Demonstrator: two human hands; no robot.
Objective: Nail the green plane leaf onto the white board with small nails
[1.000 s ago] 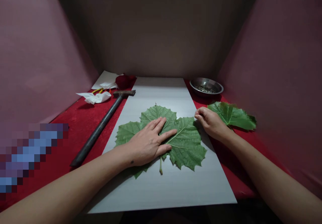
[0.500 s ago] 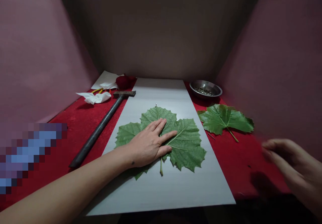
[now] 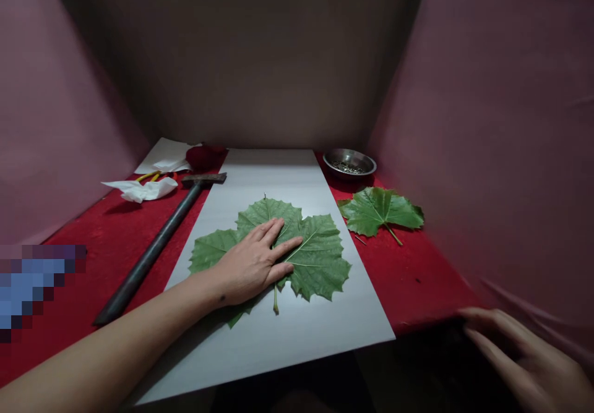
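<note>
A large green leaf [image 3: 315, 258] lies flat on a white sheet [image 3: 301, 332] spread over the red table. My left hand [image 3: 250, 261] rests flat on the leaf's middle, fingers stretched out. A small nail [image 3: 265, 196] stands at the leaf's far tip. My right hand [image 3: 524, 357] hovers low at the table's near right corner, off the edge, fingers loosely extended and holding nothing visible. A smaller green leaf [image 3: 378, 210] lies on the red cloth to the right of the sheet.
A long dark hammer [image 3: 158, 246] lies left of the sheet. Crumpled white paper [image 3: 142, 189], yellow-handled tools and a dark red object [image 3: 202, 156] sit at the back left. A metal bowl [image 3: 349, 162] of small nails stands at the back right. Pinkish walls enclose the table.
My right hand left the leaf's right edge and dropped down to the near right corner. The view shifted to the right. My left hand stayed on the leaf.
</note>
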